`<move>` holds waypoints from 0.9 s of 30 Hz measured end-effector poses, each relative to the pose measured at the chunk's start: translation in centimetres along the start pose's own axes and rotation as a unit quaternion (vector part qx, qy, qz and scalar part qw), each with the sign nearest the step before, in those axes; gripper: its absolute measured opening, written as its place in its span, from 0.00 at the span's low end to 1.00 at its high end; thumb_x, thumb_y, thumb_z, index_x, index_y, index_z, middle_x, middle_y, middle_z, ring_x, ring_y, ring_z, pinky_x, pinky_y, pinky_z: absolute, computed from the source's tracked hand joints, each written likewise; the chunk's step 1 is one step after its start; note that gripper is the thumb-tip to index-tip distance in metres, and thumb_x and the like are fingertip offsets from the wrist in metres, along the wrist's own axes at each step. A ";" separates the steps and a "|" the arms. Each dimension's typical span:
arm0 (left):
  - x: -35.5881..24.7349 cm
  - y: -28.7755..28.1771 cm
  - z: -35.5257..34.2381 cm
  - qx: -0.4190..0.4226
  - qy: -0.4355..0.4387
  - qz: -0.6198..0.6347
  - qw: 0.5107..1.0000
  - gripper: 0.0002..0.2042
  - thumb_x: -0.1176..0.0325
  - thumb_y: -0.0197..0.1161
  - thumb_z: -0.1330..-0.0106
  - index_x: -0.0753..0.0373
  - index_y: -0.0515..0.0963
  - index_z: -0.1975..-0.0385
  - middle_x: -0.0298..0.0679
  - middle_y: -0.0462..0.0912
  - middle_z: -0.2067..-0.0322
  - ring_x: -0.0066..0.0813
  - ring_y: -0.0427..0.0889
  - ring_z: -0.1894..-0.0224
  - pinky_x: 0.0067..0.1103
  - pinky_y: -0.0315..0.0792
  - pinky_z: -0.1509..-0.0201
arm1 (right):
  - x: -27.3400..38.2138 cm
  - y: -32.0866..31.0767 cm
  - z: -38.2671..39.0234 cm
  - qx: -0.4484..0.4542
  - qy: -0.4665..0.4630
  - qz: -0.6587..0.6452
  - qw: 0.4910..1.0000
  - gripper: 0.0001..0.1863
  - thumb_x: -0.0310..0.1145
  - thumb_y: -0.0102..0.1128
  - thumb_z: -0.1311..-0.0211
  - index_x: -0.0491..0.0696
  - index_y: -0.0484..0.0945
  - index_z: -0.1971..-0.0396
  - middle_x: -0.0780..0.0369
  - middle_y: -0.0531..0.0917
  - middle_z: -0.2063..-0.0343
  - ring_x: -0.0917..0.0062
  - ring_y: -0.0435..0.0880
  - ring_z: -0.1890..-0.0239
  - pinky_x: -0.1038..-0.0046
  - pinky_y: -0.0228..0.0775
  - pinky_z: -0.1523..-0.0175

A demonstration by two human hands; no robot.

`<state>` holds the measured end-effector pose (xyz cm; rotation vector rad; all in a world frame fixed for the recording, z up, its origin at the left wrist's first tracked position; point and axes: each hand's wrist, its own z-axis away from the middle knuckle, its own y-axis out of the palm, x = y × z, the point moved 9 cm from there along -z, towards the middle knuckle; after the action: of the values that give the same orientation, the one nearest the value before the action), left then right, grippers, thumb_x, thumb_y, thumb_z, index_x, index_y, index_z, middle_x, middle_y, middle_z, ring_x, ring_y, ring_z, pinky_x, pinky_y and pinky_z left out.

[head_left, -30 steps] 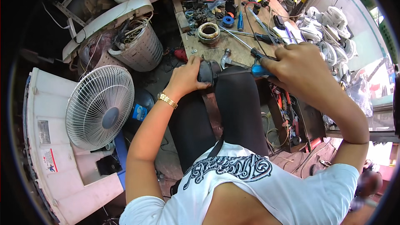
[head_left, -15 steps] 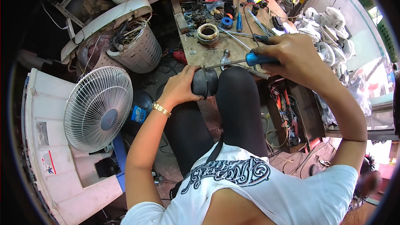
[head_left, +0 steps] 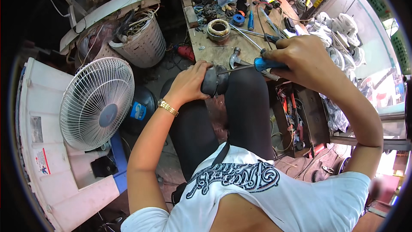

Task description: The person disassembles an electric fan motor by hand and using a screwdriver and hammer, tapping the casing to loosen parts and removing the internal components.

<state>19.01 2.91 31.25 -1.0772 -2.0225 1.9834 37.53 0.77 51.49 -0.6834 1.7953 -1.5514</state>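
Note:
A dark, rounded motor casing rests between my knees, steadied by my left hand, whose fingers curl over its far side with the thumb nearer me. My right hand is wrapped round the blue handle of a screwdriver. Its metal shaft runs leftward over my right knee, and the tip meets the casing at the seam near its top. A claw hammer lies on the wooden workbench just beyond that knee. Farther back on the bench stands a ring-shaped motor stator.
Behind my right hand lie more screwdrivers, one with a blue handle, and a blue spool. A white fan stands at left, near a wire-filled basket. An open tool drawer sits right of my knee.
The screwdriver tip sits slightly farther right on the casing, and the casing looks a little turned. Both hands keep their holds. The whole view has shifted slightly.

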 end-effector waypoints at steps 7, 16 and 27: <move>0.7 0.2 0.3 -0.003 0.000 -0.003 1.000 0.48 0.62 0.85 0.63 0.59 0.64 0.38 0.43 0.73 0.41 0.50 0.79 0.43 0.36 0.78 0.45 | 0.8 -0.2 -1.4 0.007 -0.011 0.021 1.000 0.11 0.38 0.75 0.56 0.53 0.87 0.71 0.63 0.84 0.75 0.64 0.86 0.71 0.61 0.75 0.67; 1.3 0.2 0.2 -0.015 0.016 0.006 1.000 0.47 0.62 0.84 0.63 0.61 0.65 0.39 0.44 0.73 0.41 0.50 0.80 0.43 0.37 0.78 0.45 | 1.6 -0.2 -2.8 0.020 -0.041 0.026 0.999 0.09 0.36 0.75 0.56 0.52 0.87 0.73 0.62 0.84 0.77 0.63 0.86 0.71 0.62 0.75 0.67; 3.2 0.9 -0.6 0.029 -0.008 0.046 0.998 0.47 0.64 0.84 0.61 0.64 0.65 0.37 0.47 0.71 0.39 0.52 0.78 0.42 0.37 0.75 0.41 | 4.8 0.7 -8.9 0.157 -0.131 0.136 0.969 0.14 0.33 0.74 0.55 0.50 0.86 0.65 0.60 0.83 0.73 0.63 0.86 0.71 0.61 0.75 0.67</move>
<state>17.32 5.07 29.24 -1.1650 -1.9441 2.0882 27.62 2.98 50.82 -0.4427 1.3466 -1.4416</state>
